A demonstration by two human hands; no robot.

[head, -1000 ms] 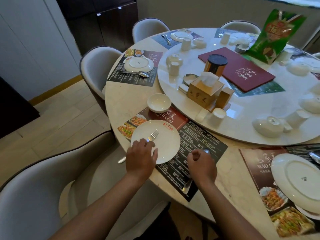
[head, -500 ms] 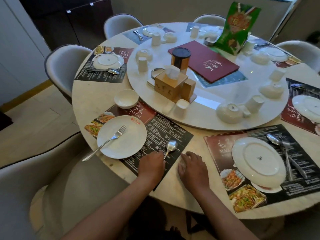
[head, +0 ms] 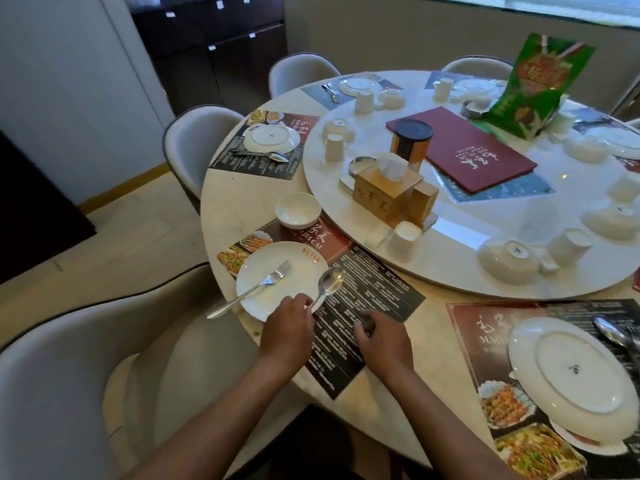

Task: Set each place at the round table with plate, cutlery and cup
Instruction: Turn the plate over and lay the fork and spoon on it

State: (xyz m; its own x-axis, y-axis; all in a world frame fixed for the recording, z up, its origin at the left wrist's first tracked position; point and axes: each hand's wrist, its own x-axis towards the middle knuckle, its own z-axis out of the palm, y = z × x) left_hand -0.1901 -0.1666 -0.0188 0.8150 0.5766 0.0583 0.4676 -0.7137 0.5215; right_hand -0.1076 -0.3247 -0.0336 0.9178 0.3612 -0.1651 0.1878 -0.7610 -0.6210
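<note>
In front of me lies a dark printed placemat [head: 367, 292] with a white plate [head: 273, 289] on its left end. A fork [head: 252, 289] lies across the plate, its handle sticking out over the table edge. My left hand [head: 287, 332] pinches the handle of a spoon [head: 329, 284] whose bowl rests at the plate's right rim. My right hand [head: 384, 336] rests on the placemat with its fingers curled loosely, holding nothing. A small white bowl [head: 298, 209] stands beyond the plate. An upturned white cup [head: 403, 239] sits on the turntable's near edge.
The white turntable [head: 450, 258] carries a wooden tissue box [head: 384, 192], a red menu [head: 467, 150], a green bag [head: 536, 88], upturned bowls and cups. A second plate [head: 571, 372] lies on the mat to my right. Grey chairs [head: 69, 393] ring the table.
My left hand has carried the spoon leftward from the middle of the placemat to the plate's right rim. My right hand has stayed on the mat. The view has swung left.
</note>
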